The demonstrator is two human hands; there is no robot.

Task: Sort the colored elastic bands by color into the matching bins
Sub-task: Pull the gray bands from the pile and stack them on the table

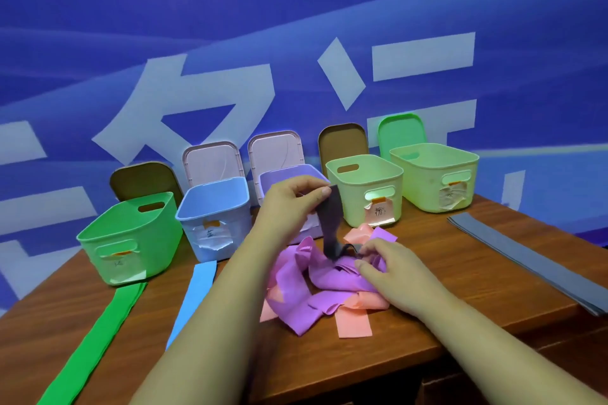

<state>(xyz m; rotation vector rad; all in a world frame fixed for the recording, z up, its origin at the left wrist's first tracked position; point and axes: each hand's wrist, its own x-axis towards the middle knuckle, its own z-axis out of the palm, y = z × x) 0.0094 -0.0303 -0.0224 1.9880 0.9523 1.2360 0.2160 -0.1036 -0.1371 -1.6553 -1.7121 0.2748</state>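
Grey band (pixel 330 223) | pinched by left hand (pixel 292 204) | right hand (pixel 388 265) on pile (pixel 316 286)

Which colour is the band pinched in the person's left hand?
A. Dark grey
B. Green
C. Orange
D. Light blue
A: the left hand pinches a dark grey band lifted out of the purple and orange pile.

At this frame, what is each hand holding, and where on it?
The left hand pinches the dark grey band at its upper end, lifting it from the pile. The right hand rests on the purple bands; a grip cannot be told.
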